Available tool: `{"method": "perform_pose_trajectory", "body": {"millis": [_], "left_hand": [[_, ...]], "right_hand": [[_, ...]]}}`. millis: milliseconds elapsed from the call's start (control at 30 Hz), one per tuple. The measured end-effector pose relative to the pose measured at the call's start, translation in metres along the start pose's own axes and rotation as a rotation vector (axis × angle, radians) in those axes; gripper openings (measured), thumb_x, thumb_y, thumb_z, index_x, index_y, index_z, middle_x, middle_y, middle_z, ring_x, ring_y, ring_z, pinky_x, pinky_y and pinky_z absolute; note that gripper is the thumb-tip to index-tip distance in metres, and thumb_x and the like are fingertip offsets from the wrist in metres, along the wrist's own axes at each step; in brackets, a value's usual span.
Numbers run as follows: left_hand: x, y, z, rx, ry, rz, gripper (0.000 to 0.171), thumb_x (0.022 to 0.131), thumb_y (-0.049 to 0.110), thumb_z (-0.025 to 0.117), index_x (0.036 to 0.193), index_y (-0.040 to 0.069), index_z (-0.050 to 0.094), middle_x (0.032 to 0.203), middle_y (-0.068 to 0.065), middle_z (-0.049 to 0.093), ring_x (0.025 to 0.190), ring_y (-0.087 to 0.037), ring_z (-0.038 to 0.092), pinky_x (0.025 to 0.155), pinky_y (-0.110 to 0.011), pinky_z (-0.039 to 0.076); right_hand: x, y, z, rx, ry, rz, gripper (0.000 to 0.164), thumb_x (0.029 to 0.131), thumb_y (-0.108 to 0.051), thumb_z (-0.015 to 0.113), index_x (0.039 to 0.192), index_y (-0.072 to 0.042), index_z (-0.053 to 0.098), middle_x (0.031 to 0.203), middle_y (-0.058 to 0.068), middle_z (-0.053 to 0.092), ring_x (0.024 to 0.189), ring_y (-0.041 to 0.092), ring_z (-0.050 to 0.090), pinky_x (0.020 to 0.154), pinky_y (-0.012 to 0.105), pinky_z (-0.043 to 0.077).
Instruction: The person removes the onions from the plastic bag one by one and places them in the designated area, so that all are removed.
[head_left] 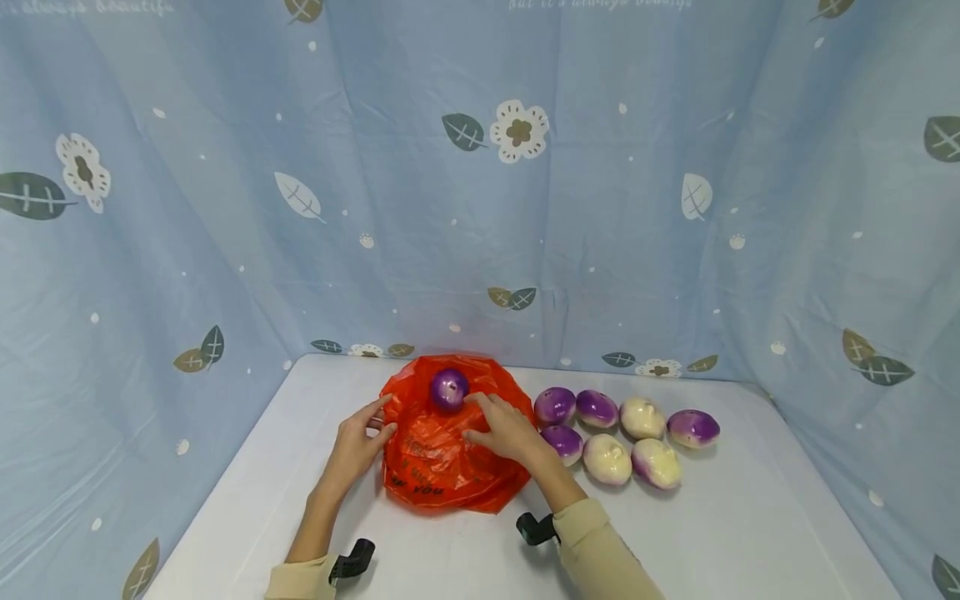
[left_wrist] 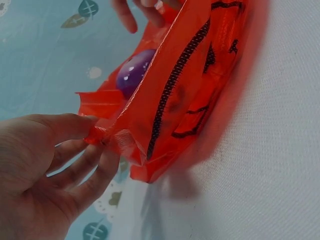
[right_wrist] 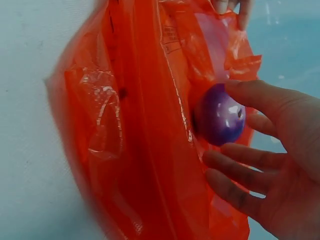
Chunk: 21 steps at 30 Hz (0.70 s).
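Note:
A red plastic bag (head_left: 450, 467) with black print lies on the white table, its mouth spread. One shiny purple turnip (head_left: 449, 390) sits within the bag's opening. My left hand (head_left: 356, 446) pinches the bag's left edge between thumb and fingers, seen close in the left wrist view. Over the bag's right side is my right hand (head_left: 506, 429), its fingers spread and loosely bent beside the turnip. In the right wrist view the thumb (right_wrist: 250, 95) reaches the turnip's edge; whether it touches cannot be made out. Those fingers do not close around the turnip.
Several purple-and-cream turnips (head_left: 607, 458) lie in loose rows right of the bag, close to my right forearm. The white table (head_left: 750, 533) meets a blue patterned curtain (head_left: 420, 225) at the back and sides. A black wrist-camera mount (head_left: 536, 528) sticks out from the right sleeve.

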<state>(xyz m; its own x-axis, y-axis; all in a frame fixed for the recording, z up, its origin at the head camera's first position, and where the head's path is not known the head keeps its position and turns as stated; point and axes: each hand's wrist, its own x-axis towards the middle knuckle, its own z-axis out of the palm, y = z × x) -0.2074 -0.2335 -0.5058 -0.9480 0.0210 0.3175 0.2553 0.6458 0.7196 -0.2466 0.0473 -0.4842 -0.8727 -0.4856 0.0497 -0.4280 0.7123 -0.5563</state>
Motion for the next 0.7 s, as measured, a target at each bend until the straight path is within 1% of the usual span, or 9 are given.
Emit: {"method": "perform_pose_trajectory", "body": {"millis": [133, 300, 400, 567, 700], "left_hand": [[0.001, -0.001, 0.001, -0.003, 0.012, 0.029, 0.05, 0.086, 0.006, 0.073, 0.134, 0.005, 0.058, 0.095, -0.011, 0.071, 0.084, -0.023, 0.069, 0.067, -0.02, 0.056], [0.001, -0.003, 0.002, 0.001, 0.017, 0.045, 0.05, 0.086, 0.005, 0.073, 0.134, 0.004, 0.059, 0.094, -0.011, 0.07, 0.083, -0.024, 0.07, 0.066, -0.02, 0.056], [0.001, -0.003, 0.002, 0.002, 0.008, 0.032, 0.05, 0.086, 0.006, 0.073, 0.135, 0.005, 0.058, 0.095, -0.011, 0.07, 0.084, -0.023, 0.069, 0.067, -0.02, 0.056], [0.001, -0.002, 0.001, 0.003, -0.005, 0.003, 0.051, 0.087, 0.008, 0.072, 0.136, 0.006, 0.057, 0.097, -0.011, 0.071, 0.085, -0.022, 0.069, 0.068, -0.019, 0.055], [0.0, -0.001, 0.001, 0.005, -0.003, -0.002, 0.051, 0.087, 0.008, 0.072, 0.136, 0.006, 0.057, 0.098, -0.012, 0.071, 0.086, -0.023, 0.068, 0.068, -0.019, 0.055]], "right_hand": [[0.006, -0.002, -0.002, 0.01, 0.026, -0.007, 0.058, 0.09, -0.039, 0.069, 0.14, -0.021, 0.046, 0.14, 0.013, 0.054, 0.123, 0.033, 0.058, 0.1, 0.054, 0.049], [0.016, -0.003, 0.0, -0.007, 0.046, -0.02, 0.057, 0.09, -0.038, 0.069, 0.14, -0.023, 0.045, 0.136, 0.013, 0.054, 0.116, 0.032, 0.061, 0.096, 0.053, 0.052], [0.022, -0.005, 0.001, -0.023, 0.057, -0.014, 0.059, 0.09, -0.037, 0.07, 0.141, -0.024, 0.044, 0.135, 0.012, 0.053, 0.115, 0.031, 0.062, 0.096, 0.051, 0.053], [0.027, -0.01, 0.001, -0.047, 0.072, -0.009, 0.064, 0.089, -0.039, 0.071, 0.144, -0.023, 0.042, 0.137, 0.011, 0.052, 0.12, 0.029, 0.058, 0.099, 0.05, 0.051], [0.03, -0.017, 0.0, -0.068, 0.073, -0.008, 0.066, 0.088, -0.04, 0.071, 0.145, -0.021, 0.042, 0.137, 0.011, 0.052, 0.124, 0.028, 0.056, 0.099, 0.05, 0.051]]}}
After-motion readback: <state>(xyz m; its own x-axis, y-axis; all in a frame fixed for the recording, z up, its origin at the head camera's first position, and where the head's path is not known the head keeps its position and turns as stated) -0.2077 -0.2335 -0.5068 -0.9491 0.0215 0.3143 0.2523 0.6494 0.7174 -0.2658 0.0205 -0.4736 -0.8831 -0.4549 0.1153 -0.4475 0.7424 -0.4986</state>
